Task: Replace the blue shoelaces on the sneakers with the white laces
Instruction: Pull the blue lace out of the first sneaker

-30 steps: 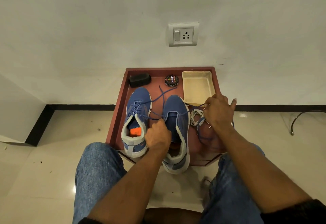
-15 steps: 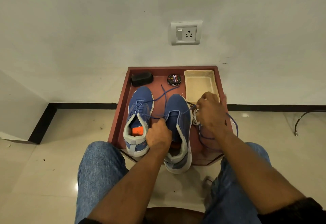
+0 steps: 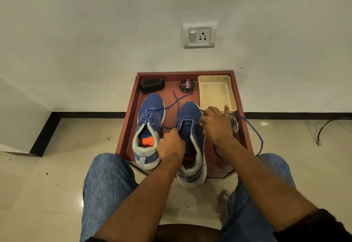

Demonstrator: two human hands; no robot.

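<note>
Blue lace (image 3: 255, 133) pinched in right hand (image 3: 217, 127), left hand (image 3: 170, 144) fingers clamped on sneaker (image 3: 190, 127)

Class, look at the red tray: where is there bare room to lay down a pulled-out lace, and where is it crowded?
Bare room: inside the cream tub; the strip of red tray between black brush and polish tin. Crowded: the middle, with both sneakers, left and right, and both hands, left and right. White laces fill the right edge.
</note>
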